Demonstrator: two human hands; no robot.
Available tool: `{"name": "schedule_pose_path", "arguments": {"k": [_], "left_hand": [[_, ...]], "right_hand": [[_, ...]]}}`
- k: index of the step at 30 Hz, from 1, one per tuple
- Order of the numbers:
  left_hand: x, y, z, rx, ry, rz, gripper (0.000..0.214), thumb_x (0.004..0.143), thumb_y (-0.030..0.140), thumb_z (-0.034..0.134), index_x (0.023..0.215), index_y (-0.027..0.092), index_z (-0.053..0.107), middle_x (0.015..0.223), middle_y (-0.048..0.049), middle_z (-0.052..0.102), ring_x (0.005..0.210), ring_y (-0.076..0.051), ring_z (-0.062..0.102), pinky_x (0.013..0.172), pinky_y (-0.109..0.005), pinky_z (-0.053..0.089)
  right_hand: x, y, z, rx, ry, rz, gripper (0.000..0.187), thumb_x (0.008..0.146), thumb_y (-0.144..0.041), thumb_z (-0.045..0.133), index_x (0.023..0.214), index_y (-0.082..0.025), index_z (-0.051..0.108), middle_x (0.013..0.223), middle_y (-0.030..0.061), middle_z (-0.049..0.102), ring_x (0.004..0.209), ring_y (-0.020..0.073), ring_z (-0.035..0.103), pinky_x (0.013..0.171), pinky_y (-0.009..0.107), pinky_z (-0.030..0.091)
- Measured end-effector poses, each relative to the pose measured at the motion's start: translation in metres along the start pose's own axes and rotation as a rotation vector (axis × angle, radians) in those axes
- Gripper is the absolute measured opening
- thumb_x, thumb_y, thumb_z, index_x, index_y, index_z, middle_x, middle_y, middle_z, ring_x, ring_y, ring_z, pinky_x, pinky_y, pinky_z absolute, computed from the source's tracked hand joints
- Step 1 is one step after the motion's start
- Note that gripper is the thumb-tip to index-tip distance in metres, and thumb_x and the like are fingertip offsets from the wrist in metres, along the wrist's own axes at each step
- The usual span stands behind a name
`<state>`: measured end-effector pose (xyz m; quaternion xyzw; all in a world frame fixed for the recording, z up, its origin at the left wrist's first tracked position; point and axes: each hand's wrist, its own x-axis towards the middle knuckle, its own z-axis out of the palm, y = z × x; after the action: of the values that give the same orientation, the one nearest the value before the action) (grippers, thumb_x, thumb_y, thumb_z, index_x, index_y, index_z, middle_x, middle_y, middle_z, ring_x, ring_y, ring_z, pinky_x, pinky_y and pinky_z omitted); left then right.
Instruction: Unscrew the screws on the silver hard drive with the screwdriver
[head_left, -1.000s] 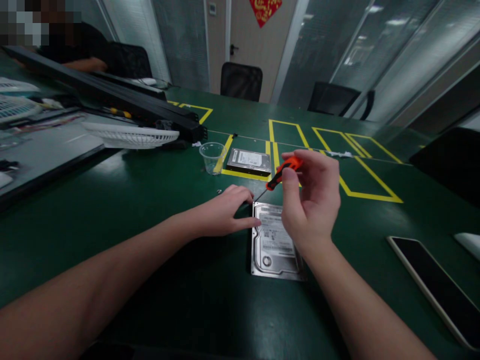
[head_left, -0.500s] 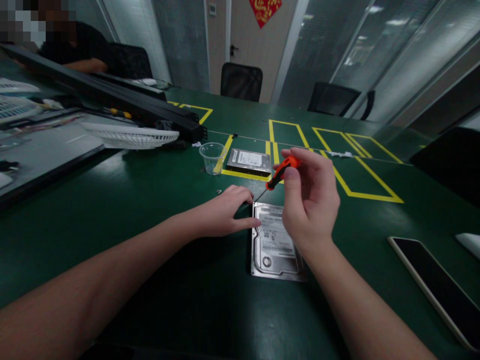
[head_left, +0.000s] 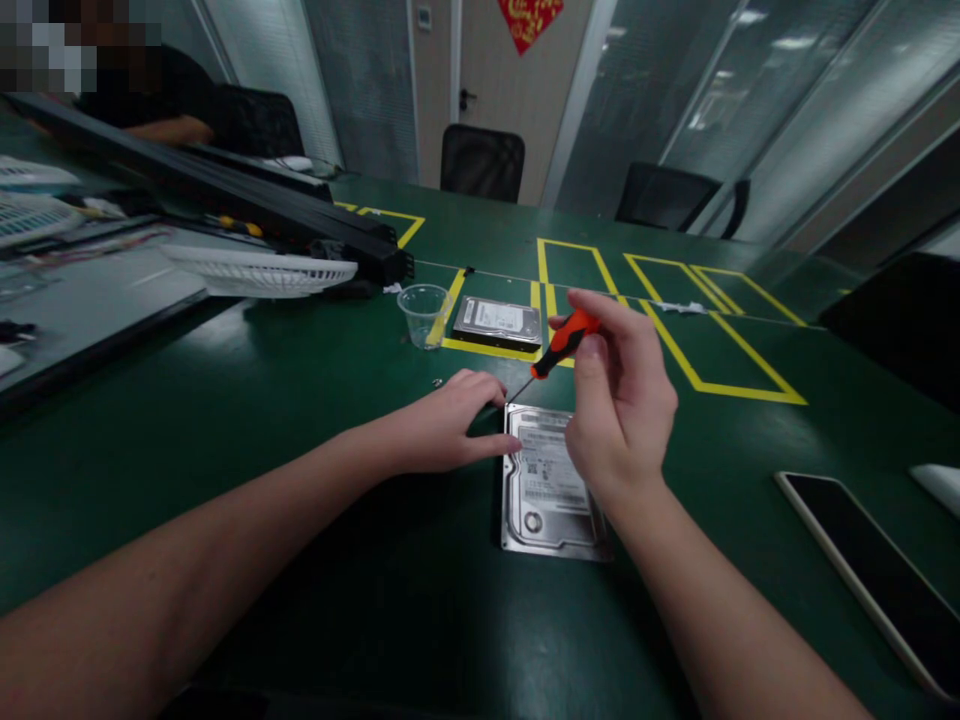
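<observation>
A silver hard drive (head_left: 551,490) lies label up on the green table in front of me. My left hand (head_left: 469,425) grips its far left corner, thumb on the top face and fingers against the side. In my right hand (head_left: 622,390) is an orange and black screwdriver (head_left: 566,342), pinched around the handle and slanting down to the left. Its tip meets the drive's far left corner, where a screw is too small to make out. The right wrist covers part of the drive's right side. Small metal bits (head_left: 437,382), perhaps screws, lie just beyond my left hand.
A clear plastic cup (head_left: 424,318) stands beside a second hard drive (head_left: 498,320) within yellow tape. At left are a white basket (head_left: 262,268) and a long black frame (head_left: 225,190). A phone (head_left: 862,570) lies at right. Another person (head_left: 157,100) sits far left.
My right fingers have shifted around the screwdriver handle, with the index finger extended farther over its end. The screwdriver tip, the left hand and the drive stay in place.
</observation>
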<state>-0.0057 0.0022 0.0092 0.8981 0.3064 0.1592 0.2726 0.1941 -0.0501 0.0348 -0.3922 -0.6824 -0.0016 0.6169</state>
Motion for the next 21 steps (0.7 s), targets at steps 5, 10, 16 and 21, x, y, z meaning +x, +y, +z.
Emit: {"name": "schedule_pose_path", "arguments": {"k": [5,10,16,21], "left_hand": [[-0.0002,0.0,-0.0001,0.001,-0.001,0.0,0.041,0.096,0.055,0.074,0.116,0.022,0.062,0.134,-0.0123,0.066,0.129,-0.033,0.056,0.111,-0.049,0.047],[0.0,0.0002,-0.0003,-0.001,-0.003,-0.01,0.042,0.095,0.056,0.074,0.119,0.022,0.062,0.135,-0.0117,0.066,0.13,-0.033,0.056,0.112,-0.048,0.048],[0.0001,0.0004,-0.0002,-0.003,-0.001,-0.008,0.042,0.095,0.055,0.075,0.118,0.022,0.062,0.134,-0.0124,0.066,0.128,-0.033,0.057,0.111,-0.049,0.048],[0.0002,0.0003,0.0003,-0.001,0.002,-0.007,0.041,0.095,0.055,0.075,0.116,0.022,0.063,0.134,-0.0122,0.066,0.128,-0.032,0.057,0.111,-0.049,0.048]], "right_hand": [[-0.0005,-0.0004,0.0019,0.033,0.005,0.009,0.037,0.107,-0.027,0.053,0.142,-0.031,0.062,0.139,0.0086,0.071,0.121,0.0261,0.075,0.102,0.051,0.066],[-0.0001,0.0005,0.0055,0.029,0.065,0.002,0.034,0.102,-0.026,0.064,0.136,-0.03,0.064,0.129,0.0075,0.073,0.106,0.0228,0.075,0.089,0.044,0.066],[0.0004,-0.0004,0.0034,-0.024,0.048,-0.027,0.035,0.101,-0.026,0.068,0.135,-0.032,0.068,0.124,0.0054,0.076,0.11,0.0244,0.074,0.09,0.045,0.065],[-0.0005,-0.0032,0.0002,0.027,0.014,0.009,0.037,0.107,-0.026,0.052,0.142,-0.03,0.065,0.139,0.0077,0.073,0.125,0.0276,0.074,0.104,0.054,0.064]]}}
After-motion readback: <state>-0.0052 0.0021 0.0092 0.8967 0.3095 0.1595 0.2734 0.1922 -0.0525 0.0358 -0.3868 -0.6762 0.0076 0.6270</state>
